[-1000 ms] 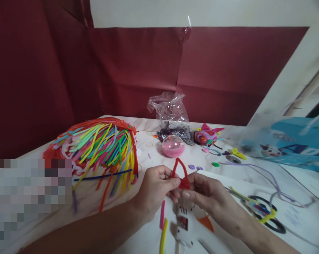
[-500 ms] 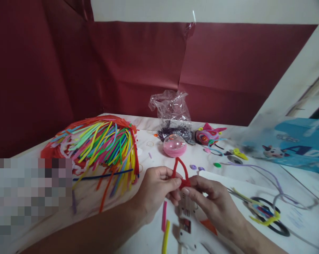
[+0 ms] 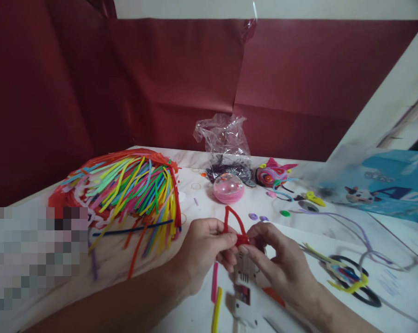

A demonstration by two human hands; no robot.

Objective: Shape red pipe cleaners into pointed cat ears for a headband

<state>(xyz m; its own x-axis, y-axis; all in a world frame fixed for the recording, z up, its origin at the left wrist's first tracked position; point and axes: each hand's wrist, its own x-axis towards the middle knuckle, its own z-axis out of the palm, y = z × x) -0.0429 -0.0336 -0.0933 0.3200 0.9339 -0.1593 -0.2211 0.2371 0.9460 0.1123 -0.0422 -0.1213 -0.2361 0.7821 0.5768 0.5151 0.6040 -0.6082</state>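
Observation:
A red pipe cleaner (image 3: 237, 216) is bent into a pointed triangular loop, its tip upward, above the middle of the table. Its lower left corner is pinched between the thumb and fingers of my left hand (image 3: 209, 243). The thumb and index finger of my right hand (image 3: 281, 259) close around the lower right corner, where the red strands bunch together. Directly beneath my hands lies a white glue gun (image 3: 246, 310), partly covered by them. A pink pipe cleaner piece (image 3: 214, 282) and a yellow one (image 3: 216, 311) lie left of it.
A heap of coloured pipe cleaners (image 3: 136, 185) spreads at left. Beyond my hands stand a pink-filled clear ball (image 3: 229, 188) and a clear plastic bag (image 3: 226, 138). A decorated pink ball (image 3: 272, 175), black-handled scissors (image 3: 371, 300), purple cord (image 3: 356, 226) and blue package (image 3: 385, 185) are at right.
The red loop's tip has tilted slightly left. My right hand's fingers have shifted and spread a little at the right corner. The view has moved slightly.

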